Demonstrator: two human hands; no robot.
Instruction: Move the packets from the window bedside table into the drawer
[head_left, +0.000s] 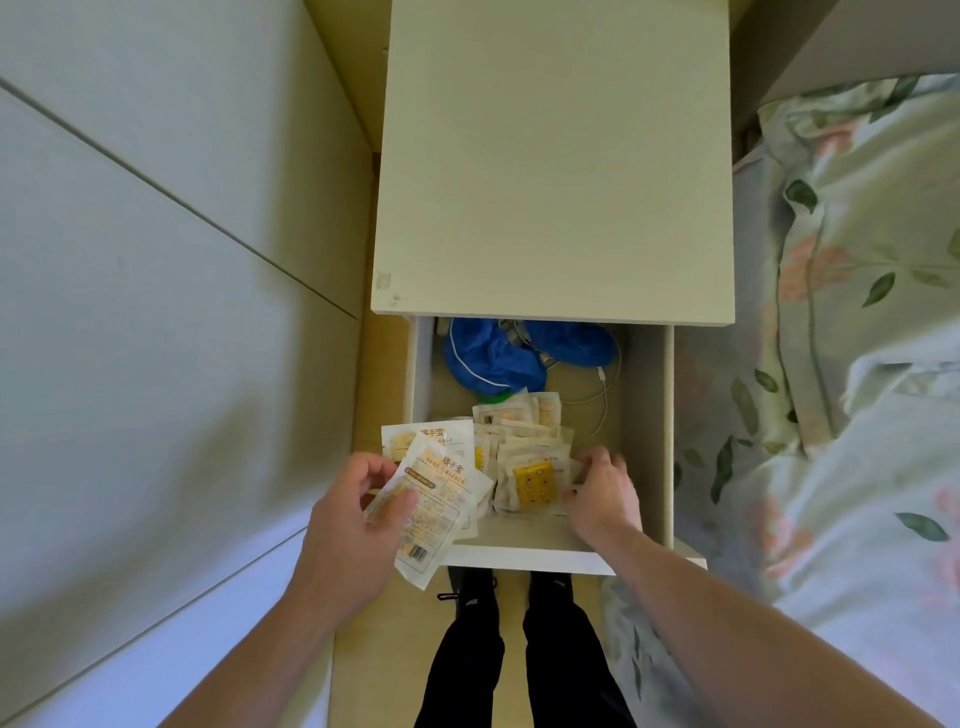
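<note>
1. Nearest: black trouser legs and shoes (475, 597) on the floor, just below the drawer's front edge (519, 558); little standing room, with the wall to the left and the bed (857, 364) close on the right
2. Left hand (348, 525) over the front left corner of the drawer, fingers (395, 512) curled round a few hand-warmer packets (431, 514), thumb on top; lowest packet overhanging the front edge, so best carried inward before letting go
3. Right hand (602, 493) inside the drawer at the front right, fingers bent down onto the edge of the packet pile (524, 462); touching or pinching cannot be told for sure, though seemingly nudging the pile leftward
4. Step in hand, judged: setting the held packets onto the pile; best laid flat, low and inside the walls, so none slip over the front or stand proud enough to catch on closing
5. Open room: bare drawer floor in a strip along the front and beside the right wall (667, 431); left wall just beside the pile
6. Farther back: blue bag (488, 358) and white cable (605, 395), partly under the surface; better left undisturbed
7. Farthest: bedside table surface (550, 156), no packets seen on it; task judged nearly complete
</note>
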